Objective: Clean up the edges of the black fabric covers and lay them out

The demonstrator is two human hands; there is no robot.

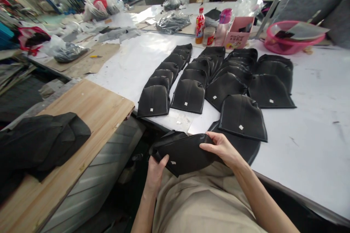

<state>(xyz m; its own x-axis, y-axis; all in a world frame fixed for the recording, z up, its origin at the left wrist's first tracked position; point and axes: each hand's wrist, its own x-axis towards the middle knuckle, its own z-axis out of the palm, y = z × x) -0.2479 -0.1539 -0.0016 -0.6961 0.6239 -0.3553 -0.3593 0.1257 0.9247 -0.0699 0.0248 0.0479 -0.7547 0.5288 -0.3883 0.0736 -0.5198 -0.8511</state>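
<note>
Between my hands, over my lap at the table's edge, is a black leather-like sewn piece (188,153) with a small white sticker near its lower left. My left hand (157,169) grips its left end, thumb on top. At the upper right corner my right hand (222,149) pinches it between thumb and fingers. Similar black pieces lie overlapped in several rows on the white table; one stickered piece (242,116) rests just beyond my right hand, partly over another black piece (246,149). The undersides of both grips are hidden.
A wooden board (109,105) with dark fabric (54,138) on it stands at my left. Along the back of the white table (314,134) are a drink bottle (199,27), a glass jar (209,36), a pink box (240,33) and a pink basket (290,45).
</note>
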